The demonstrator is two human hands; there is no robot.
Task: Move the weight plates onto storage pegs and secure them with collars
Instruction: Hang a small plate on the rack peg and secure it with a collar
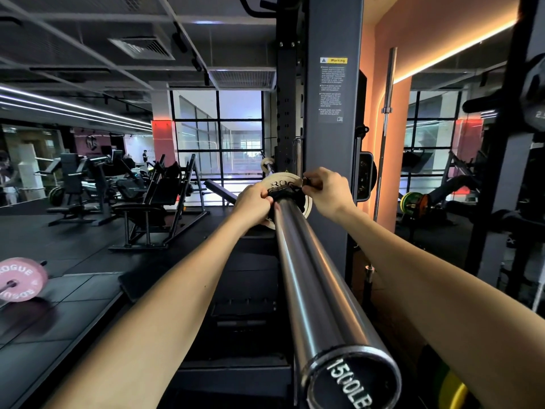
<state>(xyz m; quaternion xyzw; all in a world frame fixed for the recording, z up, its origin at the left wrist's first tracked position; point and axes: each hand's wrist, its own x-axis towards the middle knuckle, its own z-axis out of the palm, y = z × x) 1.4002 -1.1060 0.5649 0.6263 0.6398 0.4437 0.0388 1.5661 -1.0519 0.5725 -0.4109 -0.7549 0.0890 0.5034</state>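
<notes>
I see both my hands far out on the steel bar sleeve (312,278), which runs from the lower right corner up toward the rack upright (333,113). The left hand (256,202) has its fingers curled around the black collar (287,196), grasping it from the left side. The right hand (328,191) pinches the collar's lever part at the upper right, its fingers also closed on it. The collar sits around the sleeve and touches the small pale weight plate (281,180), which is on the sleeve just behind it, close to the upright. My hands hide most of the collar, so I cannot tell if its lever is locked.

The upright with a warning label (332,90) stands directly behind the right hand and leaves little room there. The end cap of the sleeve (352,382) is very near the camera. On the floor at the far left lies a pink plate (20,278) on another bar. Behind it stand several black gym machines (153,199). A second bar (386,113) stands upright against the orange wall on the right.
</notes>
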